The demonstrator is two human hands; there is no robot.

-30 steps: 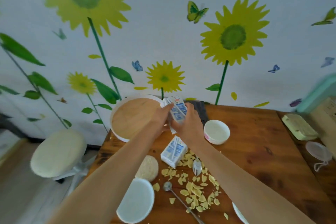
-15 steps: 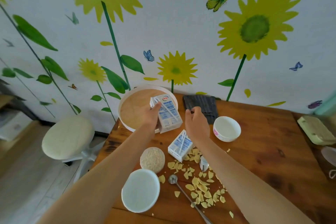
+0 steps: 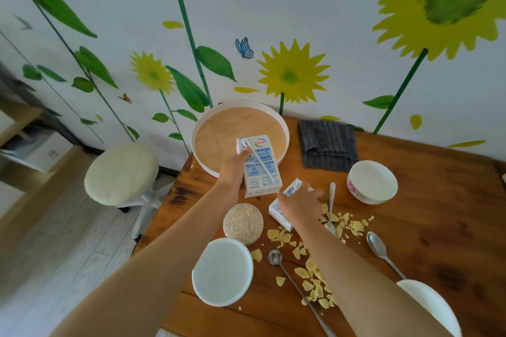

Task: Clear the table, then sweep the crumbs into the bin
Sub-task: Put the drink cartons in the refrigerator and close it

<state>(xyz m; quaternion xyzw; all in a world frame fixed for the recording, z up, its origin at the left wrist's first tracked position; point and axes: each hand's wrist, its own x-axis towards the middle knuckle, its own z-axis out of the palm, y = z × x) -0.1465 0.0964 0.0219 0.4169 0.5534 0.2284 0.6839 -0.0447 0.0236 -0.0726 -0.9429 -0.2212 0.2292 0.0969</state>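
My left hand point(image 3: 232, 171) grips a white and blue milk carton point(image 3: 260, 167), held upright over the near rim of the round white tray point(image 3: 200, 128) with a wooden base. My right hand point(image 3: 299, 204), blurred by motion, lies over a second milk carton point(image 3: 278, 213) on the wooden table point(image 3: 438, 227), its fingers curled round it. Yellow crumbs point(image 3: 315, 273) are scattered across the table in front of me, beneath my right forearm.
A cup of oats point(image 3: 243, 223) and a white bowl point(image 3: 222, 271) stand near my left arm. A flowered bowl point(image 3: 372, 182), another bowl point(image 3: 432, 309), three spoons point(image 3: 377, 249) and a grey cloth point(image 3: 327, 145) are also on the table. A stool point(image 3: 120, 172) stands left of it.
My right hand let go of the first carton and dropped onto the second carton on the table. My left hand alone now holds the first carton over the tray.
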